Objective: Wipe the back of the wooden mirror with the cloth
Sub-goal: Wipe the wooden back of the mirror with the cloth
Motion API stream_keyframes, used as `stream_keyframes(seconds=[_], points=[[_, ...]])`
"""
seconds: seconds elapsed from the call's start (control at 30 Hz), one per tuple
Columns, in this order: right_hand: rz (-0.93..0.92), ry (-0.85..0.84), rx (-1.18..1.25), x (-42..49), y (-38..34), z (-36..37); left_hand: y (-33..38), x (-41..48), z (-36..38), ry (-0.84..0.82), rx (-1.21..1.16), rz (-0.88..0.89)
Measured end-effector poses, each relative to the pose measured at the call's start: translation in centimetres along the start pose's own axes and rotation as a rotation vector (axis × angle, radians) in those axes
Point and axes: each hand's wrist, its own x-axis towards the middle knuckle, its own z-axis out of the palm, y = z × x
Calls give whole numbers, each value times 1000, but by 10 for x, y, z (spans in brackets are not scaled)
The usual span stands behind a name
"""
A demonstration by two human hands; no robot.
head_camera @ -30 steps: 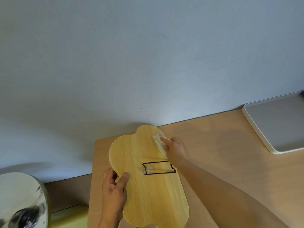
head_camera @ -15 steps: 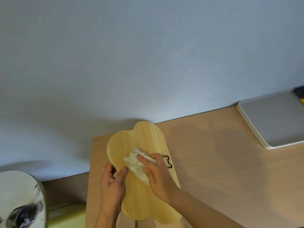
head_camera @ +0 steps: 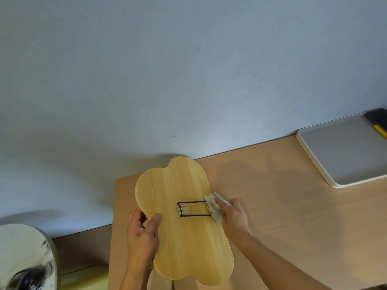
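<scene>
While the right hand (head_camera: 232, 216) half a second ago pressed the cloth (head_camera: 213, 206) near the mirror's left lobe, its fingers now pinch the crumpled white cloth against the right edge of the mirror (head_camera: 182, 225), just past the black wire stand (head_camera: 193, 208), which shows again in full. The left hand (head_camera: 141, 235) is clamped on the left edge as before, thumb on the wooden back, fingers curled beneath. The mirror lies back-up over the table (head_camera: 282, 195); a white tray (head_camera: 345, 155) sits well apart, far right.
</scene>
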Motion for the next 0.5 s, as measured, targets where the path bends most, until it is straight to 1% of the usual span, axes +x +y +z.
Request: stream_keyframes(seconds=[0.07, 0.1, 0.13, 0.2, 0.3, 0.37, 0.5], points=[[-13, 137, 82, -1, -8, -11, 1, 0, 1, -3, 2, 1], [-41, 196, 176, -5, -18, -16, 1, 0, 1, -4, 2, 2], [-77, 216, 287, -10, -31, -19, 1, 1, 2, -6, -3, 1], [-197, 124, 453, -20, -64, -18, 1, 1, 2, -13, -7, 5], [-414, -50, 401, -34, -99, -2, -1, 2, 2, -43, -2, 27], [-411, -92, 457, -37, -99, 2, -2, 2, 2, -47, -2, 34], [-385, -84, 503, -34, -82, 5, -3, 3, 3, -54, -6, 32]])
